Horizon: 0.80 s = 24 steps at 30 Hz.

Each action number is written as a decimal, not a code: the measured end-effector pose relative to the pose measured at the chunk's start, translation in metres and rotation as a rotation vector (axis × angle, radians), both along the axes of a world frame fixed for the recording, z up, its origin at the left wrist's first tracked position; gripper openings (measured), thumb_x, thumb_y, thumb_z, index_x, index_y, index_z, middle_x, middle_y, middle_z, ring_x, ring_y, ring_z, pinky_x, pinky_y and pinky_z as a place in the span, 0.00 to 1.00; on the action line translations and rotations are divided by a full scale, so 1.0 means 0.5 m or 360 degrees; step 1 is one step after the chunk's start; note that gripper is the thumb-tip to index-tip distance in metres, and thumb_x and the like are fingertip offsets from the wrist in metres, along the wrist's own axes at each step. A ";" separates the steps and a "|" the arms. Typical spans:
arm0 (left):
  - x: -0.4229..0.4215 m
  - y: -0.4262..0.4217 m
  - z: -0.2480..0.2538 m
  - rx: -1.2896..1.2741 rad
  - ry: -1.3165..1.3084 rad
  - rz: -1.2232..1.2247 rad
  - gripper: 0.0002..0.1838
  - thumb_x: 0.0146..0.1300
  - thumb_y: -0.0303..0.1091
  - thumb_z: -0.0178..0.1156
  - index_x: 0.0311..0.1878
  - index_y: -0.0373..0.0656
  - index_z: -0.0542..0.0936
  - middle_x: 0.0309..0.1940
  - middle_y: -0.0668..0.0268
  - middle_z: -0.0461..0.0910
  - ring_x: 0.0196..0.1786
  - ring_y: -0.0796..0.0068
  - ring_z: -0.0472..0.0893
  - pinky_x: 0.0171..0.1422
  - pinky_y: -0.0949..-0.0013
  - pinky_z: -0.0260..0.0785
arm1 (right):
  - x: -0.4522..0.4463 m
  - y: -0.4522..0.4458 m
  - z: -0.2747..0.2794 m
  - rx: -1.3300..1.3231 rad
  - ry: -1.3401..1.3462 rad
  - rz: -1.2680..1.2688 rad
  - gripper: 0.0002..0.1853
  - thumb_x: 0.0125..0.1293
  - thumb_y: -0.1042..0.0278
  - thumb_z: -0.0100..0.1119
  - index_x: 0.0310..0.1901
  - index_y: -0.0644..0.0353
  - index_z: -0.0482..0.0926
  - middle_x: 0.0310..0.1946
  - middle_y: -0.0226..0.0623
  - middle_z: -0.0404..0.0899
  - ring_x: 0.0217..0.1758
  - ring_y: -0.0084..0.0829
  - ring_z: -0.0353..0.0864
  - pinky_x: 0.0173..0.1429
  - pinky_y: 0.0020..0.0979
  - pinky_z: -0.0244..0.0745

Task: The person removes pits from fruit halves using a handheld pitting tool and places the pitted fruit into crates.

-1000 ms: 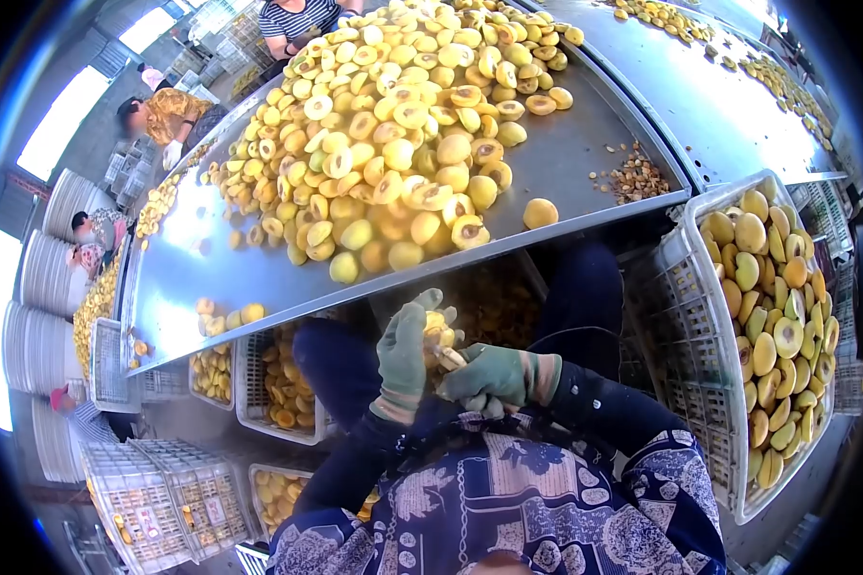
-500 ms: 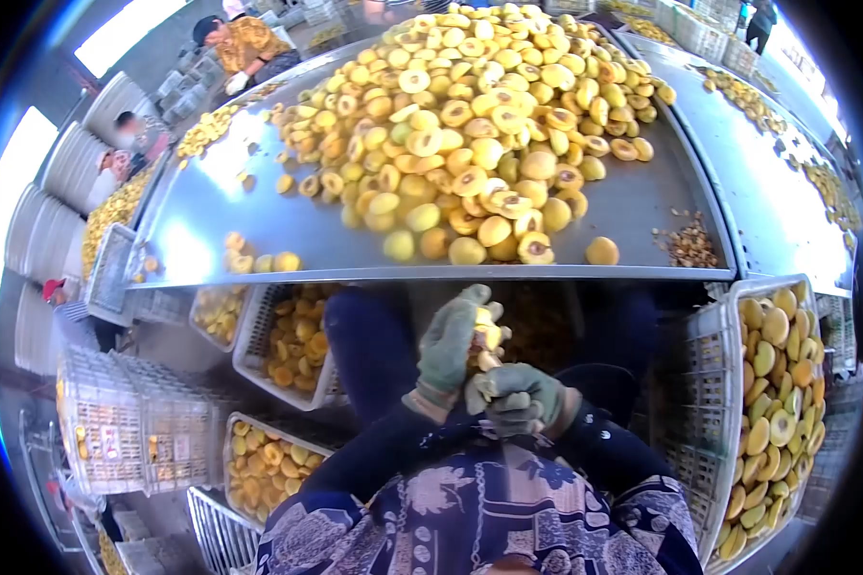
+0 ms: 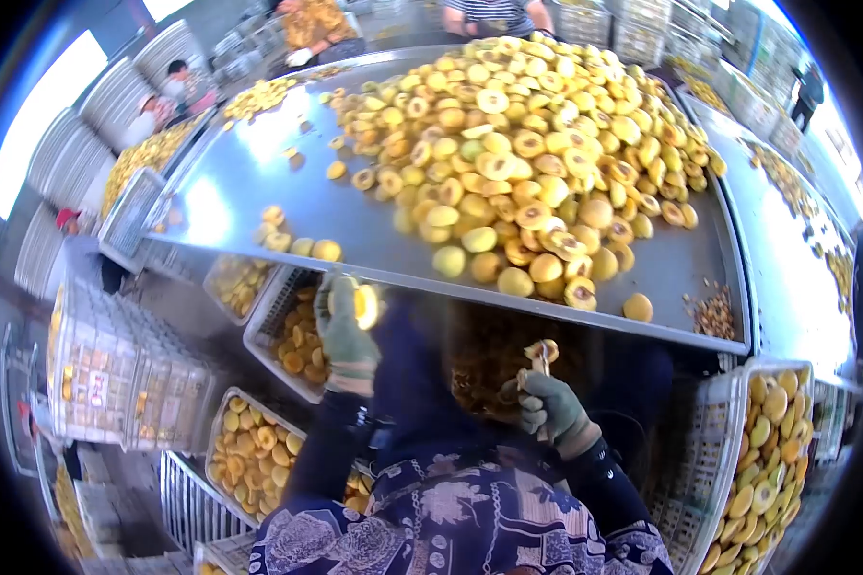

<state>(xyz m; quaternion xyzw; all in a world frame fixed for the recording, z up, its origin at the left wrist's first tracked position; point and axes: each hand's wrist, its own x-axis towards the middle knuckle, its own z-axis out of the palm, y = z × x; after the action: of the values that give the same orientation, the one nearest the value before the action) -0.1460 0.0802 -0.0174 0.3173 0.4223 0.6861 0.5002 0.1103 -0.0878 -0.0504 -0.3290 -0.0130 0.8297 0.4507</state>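
Observation:
A green glove covers my left hand (image 3: pixel 347 331), which is closed on a yellow fruit half (image 3: pixel 365 307) by the front edge of the metal table (image 3: pixel 345 257). My right hand (image 3: pixel 554 410), also gloved, is wrapped round a slim light-coloured tool (image 3: pixel 545 368). At the tool's upper end sits a small fruit piece or pit (image 3: pixel 541 351); which of these it is I cannot tell. The two hands are well apart, over my lap. Beyond them a large heap of halved yellow fruit (image 3: pixel 527 144) lies on the table.
Crates of fruit stand at the right (image 3: pixel 729 460), beneath the table's left side (image 3: pixel 259 331) and at my lower left (image 3: pixel 216 422). Stacked white crates (image 3: pixel 125 374) are at far left. Co-workers sit across the table (image 3: pixel 494 17) and at the left (image 3: pixel 321 29).
My hands were together around the fruit and have moved apart, the left one toward the crate under the table with a fruit half, the right one rightward with the tool. The view has shifted.

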 end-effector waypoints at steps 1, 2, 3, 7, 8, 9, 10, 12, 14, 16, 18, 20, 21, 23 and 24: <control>-0.070 0.026 -0.033 -0.0068 -0.0016 -0.0022 0.23 0.67 0.42 0.60 0.62 0.45 0.71 0.51 0.67 0.75 0.53 0.75 0.75 0.54 0.68 0.71 | 0.001 0.002 -0.010 -0.0109 -0.0276 -0.0037 0.07 0.69 0.65 0.52 0.42 0.57 0.75 0.16 0.18 0.64 0.13 0.15 0.61 0.18 0.19 0.58; -0.127 0.047 -0.055 -0.0071 0.0278 0.0141 0.28 0.67 0.43 0.60 0.66 0.42 0.68 0.56 0.66 0.72 0.59 0.75 0.70 0.64 0.68 0.63 | 0.004 -0.001 -0.021 -0.0212 -0.0554 -0.0079 0.05 0.68 0.65 0.53 0.41 0.54 0.75 0.16 0.18 0.63 0.14 0.15 0.61 0.18 0.18 0.58; -0.178 0.065 -0.087 -0.0158 0.0321 0.0169 0.30 0.67 0.43 0.60 0.67 0.40 0.66 0.57 0.65 0.71 0.59 0.74 0.70 0.64 0.68 0.62 | 0.024 -0.005 -0.040 -0.0176 -0.0294 -0.0069 0.07 0.68 0.65 0.52 0.42 0.56 0.75 0.17 0.16 0.62 0.14 0.14 0.60 0.18 0.18 0.58; -0.341 0.103 -0.283 -0.0432 0.0633 0.0154 0.34 0.66 0.44 0.60 0.70 0.37 0.63 0.58 0.61 0.71 0.57 0.71 0.71 0.65 0.68 0.62 | 0.029 0.000 -0.045 -0.0289 -0.0479 -0.0288 0.12 0.70 0.62 0.52 0.45 0.61 0.76 0.16 0.16 0.62 0.14 0.14 0.61 0.19 0.17 0.59; -0.383 0.103 -0.350 -0.0570 0.0879 -0.0083 0.35 0.62 0.49 0.63 0.69 0.44 0.67 0.58 0.57 0.75 0.59 0.64 0.74 0.67 0.65 0.63 | 0.030 0.000 -0.055 -0.0298 -0.0484 -0.0269 0.12 0.70 0.62 0.52 0.45 0.62 0.76 0.16 0.16 0.62 0.14 0.14 0.61 0.20 0.17 0.60; -0.379 0.079 -0.366 -0.0769 0.1444 -0.0087 0.32 0.61 0.52 0.64 0.64 0.46 0.71 0.56 0.59 0.77 0.58 0.62 0.76 0.64 0.63 0.66 | 0.031 0.001 -0.067 -0.0306 -0.0490 -0.0249 0.12 0.69 0.62 0.52 0.45 0.62 0.76 0.16 0.17 0.62 0.14 0.14 0.61 0.20 0.17 0.60; -0.361 0.054 -0.369 -0.0972 0.2011 -0.0100 0.30 0.59 0.56 0.65 0.59 0.48 0.76 0.53 0.62 0.80 0.57 0.60 0.78 0.61 0.61 0.68 | 0.028 0.001 -0.073 -0.0319 -0.0495 -0.0229 0.12 0.69 0.61 0.52 0.45 0.62 0.76 0.16 0.17 0.62 0.15 0.14 0.62 0.20 0.17 0.61; -0.338 0.021 -0.366 -0.1410 0.2405 -0.0542 0.36 0.55 0.60 0.65 0.62 0.49 0.76 0.57 0.55 0.78 0.63 0.55 0.75 0.64 0.61 0.67 | 0.016 0.005 -0.070 -0.0344 -0.0578 -0.0182 0.12 0.68 0.62 0.53 0.44 0.62 0.76 0.17 0.17 0.63 0.15 0.14 0.62 0.20 0.17 0.61; -0.379 0.007 -0.455 -0.1335 0.2509 -0.0750 0.27 0.55 0.48 0.63 0.58 0.51 0.78 0.54 0.53 0.80 0.60 0.54 0.77 0.63 0.58 0.68 | 0.006 0.011 -0.060 -0.0376 -0.0680 -0.0172 0.12 0.67 0.62 0.54 0.44 0.62 0.76 0.17 0.17 0.63 0.15 0.14 0.61 0.20 0.16 0.61; -0.373 0.006 -0.461 -0.1282 0.2559 -0.0695 0.20 0.56 0.39 0.60 0.54 0.52 0.81 0.52 0.52 0.80 0.59 0.52 0.77 0.64 0.56 0.68 | 0.004 0.024 -0.051 -0.0399 -0.0763 -0.0125 0.12 0.68 0.60 0.53 0.44 0.61 0.75 0.16 0.15 0.62 0.15 0.13 0.61 0.21 0.17 0.61; -0.378 -0.016 -0.450 -0.1178 0.2562 -0.0671 0.17 0.54 0.34 0.59 0.49 0.50 0.82 0.48 0.51 0.82 0.55 0.51 0.79 0.60 0.54 0.71 | 0.001 0.022 -0.044 -0.0429 -0.0816 -0.0071 0.12 0.69 0.60 0.53 0.43 0.60 0.75 0.16 0.14 0.62 0.14 0.12 0.61 0.21 0.17 0.61; -0.388 -0.019 -0.432 -0.1101 0.2584 -0.0721 0.16 0.54 0.34 0.60 0.47 0.48 0.82 0.47 0.51 0.82 0.55 0.50 0.79 0.59 0.54 0.71 | 0.000 0.030 -0.039 -0.0417 -0.0837 -0.0031 0.12 0.69 0.60 0.54 0.43 0.60 0.75 0.17 0.14 0.63 0.15 0.12 0.62 0.21 0.16 0.60; -0.387 -0.023 -0.428 -0.1047 0.2590 -0.0707 0.14 0.52 0.34 0.62 0.44 0.48 0.82 0.46 0.51 0.82 0.53 0.50 0.80 0.57 0.54 0.73 | 0.003 0.032 -0.035 -0.0417 -0.0807 -0.0054 0.09 0.65 0.63 0.56 0.40 0.58 0.76 0.17 0.17 0.63 0.16 0.15 0.61 0.22 0.18 0.62; -0.382 -0.030 -0.438 -0.1018 0.2554 -0.0818 0.15 0.51 0.33 0.63 0.44 0.48 0.81 0.45 0.50 0.82 0.52 0.50 0.81 0.56 0.54 0.73 | 0.001 0.035 -0.008 -0.0390 -0.0910 -0.0069 0.09 0.65 0.63 0.57 0.39 0.58 0.77 0.17 0.17 0.62 0.16 0.15 0.61 0.22 0.19 0.61; -0.384 -0.037 -0.446 -0.1014 0.2538 -0.0868 0.15 0.50 0.33 0.64 0.44 0.48 0.81 0.44 0.50 0.82 0.52 0.49 0.81 0.56 0.53 0.73 | -0.002 0.036 -0.001 -0.0378 -0.0957 -0.0066 0.09 0.65 0.62 0.57 0.39 0.58 0.77 0.17 0.17 0.62 0.16 0.15 0.61 0.22 0.19 0.61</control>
<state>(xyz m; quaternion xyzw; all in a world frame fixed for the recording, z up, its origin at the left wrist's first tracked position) -0.3381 0.0618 -0.2406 0.6345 0.7241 -0.0300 0.2684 0.1091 -0.0697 -0.0509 -0.6098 -0.0419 0.6818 0.4020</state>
